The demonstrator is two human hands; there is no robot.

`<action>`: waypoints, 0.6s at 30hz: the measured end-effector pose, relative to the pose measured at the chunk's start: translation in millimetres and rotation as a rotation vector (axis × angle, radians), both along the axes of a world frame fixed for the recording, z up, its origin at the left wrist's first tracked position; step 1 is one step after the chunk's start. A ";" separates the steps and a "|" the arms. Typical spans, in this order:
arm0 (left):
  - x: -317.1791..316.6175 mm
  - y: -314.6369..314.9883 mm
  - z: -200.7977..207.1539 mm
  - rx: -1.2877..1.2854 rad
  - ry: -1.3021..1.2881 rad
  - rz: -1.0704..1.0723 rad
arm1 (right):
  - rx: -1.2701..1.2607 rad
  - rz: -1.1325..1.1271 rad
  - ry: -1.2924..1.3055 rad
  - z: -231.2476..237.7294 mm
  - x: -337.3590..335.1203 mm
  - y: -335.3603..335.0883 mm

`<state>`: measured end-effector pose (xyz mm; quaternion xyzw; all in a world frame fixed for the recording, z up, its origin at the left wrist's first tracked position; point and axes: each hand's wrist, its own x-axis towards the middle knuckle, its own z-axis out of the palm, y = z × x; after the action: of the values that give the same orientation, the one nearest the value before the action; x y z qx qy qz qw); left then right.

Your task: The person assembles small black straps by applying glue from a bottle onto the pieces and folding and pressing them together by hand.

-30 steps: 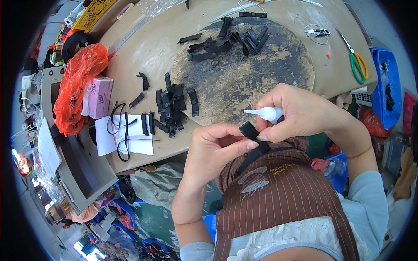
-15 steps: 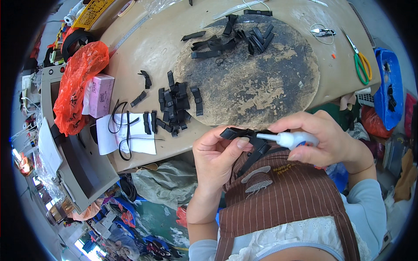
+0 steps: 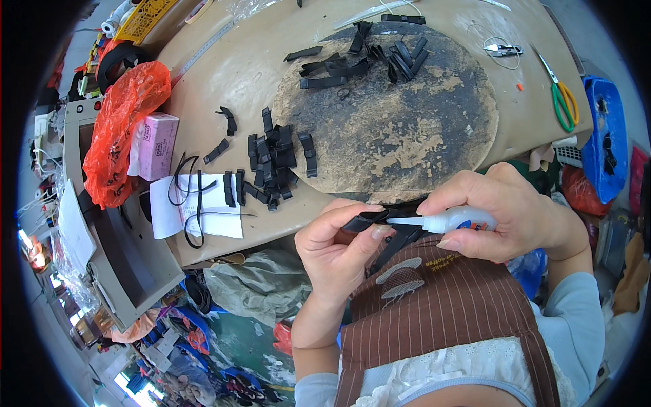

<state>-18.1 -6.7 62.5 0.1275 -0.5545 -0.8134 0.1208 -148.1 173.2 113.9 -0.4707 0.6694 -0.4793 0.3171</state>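
Between the thumb and fingers of my left hand is a folded black ribbon bow, with a black strip hanging below it. My right hand grips a small white glue bottle lying nearly level. Its narrow nozzle points left, and the tip meets the black ribbon or sits right beside it; I cannot tell which. Both hands are held above the brown striped apron, just off the table's near edge. On the table to the left lies a pile of small black bows.
A worn round board bears more black ribbon pieces. Scissors and thread snips lie at the right. A white paper with thin black cord, a pink tissue box and a red plastic bag are leftward.
The glue bottle's nozzle has moved left and turned more level, closer to my left fingers. My left hand has tilted the black bow slightly and shifted a little left.
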 end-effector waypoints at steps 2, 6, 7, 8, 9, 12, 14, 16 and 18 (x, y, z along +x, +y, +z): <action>1.0 -0.8 -1.9 -0.068 0.027 0.011 | -0.005 0.005 0.040 2.0 -0.4 -0.6; 1.3 -3.5 -2.6 -0.261 0.082 0.031 | -0.005 0.007 0.154 10.5 -0.2 -3.2; 1.5 -3.3 -2.6 -0.261 0.083 0.032 | -0.005 0.008 0.155 12.9 -0.5 -3.6; 1.6 -3.0 -2.5 -0.264 0.083 0.043 | 0.007 0.020 0.176 15.2 -1.1 -3.9; 1.8 -2.7 -2.3 -0.268 0.084 0.055 | 0.019 0.032 0.197 16.5 -1.2 -4.1; 0.4 -2.2 -1.6 -0.233 0.088 0.050 | 0.012 0.024 0.193 15.7 -2.2 -5.5; -1.5 1.5 -2.6 -0.093 0.059 0.046 | 0.007 0.006 0.036 8.7 -7.5 -3.2; -5.6 2.7 -5.0 0.049 0.033 0.040 | 0.006 -0.015 -0.119 1.3 -10.2 2.7; -12.2 1.2 -11.2 0.228 -0.073 0.030 | -0.074 -0.217 -0.272 -5.7 -10.6 9.8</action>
<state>-30.3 -5.5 51.3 0.1782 -0.4606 -0.8641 0.0972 -158.7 183.0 108.2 -0.3380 0.6493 -0.5941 0.3336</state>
